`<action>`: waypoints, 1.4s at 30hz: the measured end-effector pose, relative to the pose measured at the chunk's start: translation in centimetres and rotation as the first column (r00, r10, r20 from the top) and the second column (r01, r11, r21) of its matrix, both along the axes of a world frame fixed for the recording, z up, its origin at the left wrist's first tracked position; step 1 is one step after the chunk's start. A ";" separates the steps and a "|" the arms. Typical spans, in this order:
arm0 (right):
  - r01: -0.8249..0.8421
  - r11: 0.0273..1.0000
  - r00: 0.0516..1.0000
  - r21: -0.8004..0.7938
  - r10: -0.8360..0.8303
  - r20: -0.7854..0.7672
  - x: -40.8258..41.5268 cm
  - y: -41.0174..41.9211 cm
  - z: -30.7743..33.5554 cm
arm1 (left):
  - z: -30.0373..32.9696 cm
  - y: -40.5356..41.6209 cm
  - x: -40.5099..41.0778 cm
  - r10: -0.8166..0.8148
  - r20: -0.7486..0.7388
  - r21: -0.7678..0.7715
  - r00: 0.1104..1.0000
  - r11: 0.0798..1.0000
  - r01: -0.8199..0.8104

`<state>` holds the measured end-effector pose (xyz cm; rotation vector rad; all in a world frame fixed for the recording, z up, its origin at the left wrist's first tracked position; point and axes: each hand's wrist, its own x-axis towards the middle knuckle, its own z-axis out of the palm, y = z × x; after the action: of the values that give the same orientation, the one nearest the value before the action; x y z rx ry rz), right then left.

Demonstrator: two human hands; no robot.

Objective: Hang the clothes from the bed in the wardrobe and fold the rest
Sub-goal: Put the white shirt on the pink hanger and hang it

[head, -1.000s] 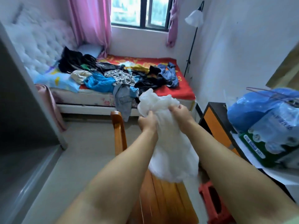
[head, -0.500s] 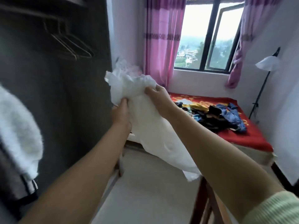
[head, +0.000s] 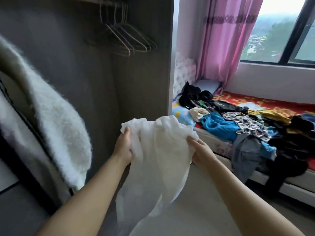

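Two hands: left hand (head: 123,147) and right hand (head: 198,153) each pinch the white garment (head: 158,159), now lowered; spread wider
Hangers (head: 126,41): bare at 11 o'clock; next reach
Bed (head: 265,106) pile: 2 o'clock; unsorted

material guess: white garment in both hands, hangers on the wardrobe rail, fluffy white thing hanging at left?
White garment: thin, sheer woven fabric, possibly chiffon or gauze; semi-translucent, crumples softly where the left hand and right hand grip it.
Hangers: thin wire, likely metal, perhaps coated; fine bent outlines.
Fluffy white garment: fuzzy knit or faux fur; hairy fringe at its edges.
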<state>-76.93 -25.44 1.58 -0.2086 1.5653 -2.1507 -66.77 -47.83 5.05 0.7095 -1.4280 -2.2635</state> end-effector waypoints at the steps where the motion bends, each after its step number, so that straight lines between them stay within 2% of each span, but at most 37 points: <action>1: 0.012 1.000 1.000 -0.012 -0.011 0.028 -1.3 0.6 -1.0 | -0.1 -0.6 -0.9 0.014 -0.005 0.018 1.000 1.000 -0.014; 5: -0.022 1.000 0.992 0.004 0.021 0.124 -7.2 1.7 -2.8 | 0.0 -2.5 -5.9 0.000 -0.061 0.010 0.998 1.000 0.000; 8: -0.105 0.992 0.983 0.065 0.094 0.159 -12.6 1.6 -3.2 | 0.6 -2.7 -10.5 -0.019 -0.091 0.000 0.996 1.000 0.019; 15: -0.174 0.943 0.985 0.285 0.164 0.058 -25.1 -0.3 -1.6 | 2.8 -3.6 -20.0 0.041 -0.241 0.074 0.970 0.997 -0.024; 20: -0.197 0.909 0.979 0.367 0.200 0.029 -28.6 -2.9 -1.9 | 3.5 -4.7 -22.8 0.055 -0.309 0.152 0.949 0.988 -0.008; 23: -0.222 0.877 0.967 0.425 0.255 -0.022 -29.3 -5.1 -1.7 | 5.0 -5.2 -23.9 0.004 -0.333 0.139 0.943 0.989 0.045; 27: -0.281 0.898 0.949 0.338 0.313 -0.042 -29.5 -7.8 0.0 | 8.2 -5.0 -25.5 -0.135 -0.355 0.085 0.925 0.981 0.176; 30: -0.297 0.930 0.948 0.217 0.314 -0.047 -29.4 -9.7 2.0 | 11.0 -4.1 -27.1 -0.159 -0.428 0.170 0.890 0.953 0.252; 32: -0.380 0.900 0.904 0.212 0.410 -0.122 -29.1 -11.0 3.2 | 12.9 -3.7 -28.4 -0.162 -0.468 0.216 0.869 0.932 0.290; 34: -0.463 0.796 0.787 0.390 0.572 -0.232 -27.8 -12.6 4.3 | 14.9 -3.0 -29.2 -0.246 -0.487 0.150 0.838 0.922 0.358; 36: -0.375 0.682 0.665 0.628 0.670 -0.331 -26.4 -14.2 5.4 | 16.7 -2.4 -29.5 -0.359 -0.479 0.091 0.801 0.888 0.452; 37: -0.292 0.674 0.636 0.679 0.667 -0.388 -25.9 -15.1 6.0 | 17.2 -1.9 -29.6 -0.404 -0.476 0.075 0.781 0.866 0.494; 39: -0.197 0.764 0.680 0.615 0.558 -0.476 -25.2 -16.0 7.3 | 17.0 -2.0 -30.1 -0.438 -0.465 0.053 0.769 0.854 0.518; 41: -0.207 0.906 0.850 0.370 0.353 -0.390 -25.4 -16.2 8.7 | 15.7 -4.1 -30.0 -0.409 -0.404 0.010 0.818 0.892 0.451; 42: -0.204 0.948 0.905 0.243 0.277 -0.322 -25.7 -16.0 9.5 | 14.3 -5.6 -29.7 -0.387 -0.367 -0.005 0.846 0.910 0.414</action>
<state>-102.67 -41.44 11.07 -0.7172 1.8335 -1.8139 -96.43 -53.47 19.33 -0.0121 -1.4105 -2.5957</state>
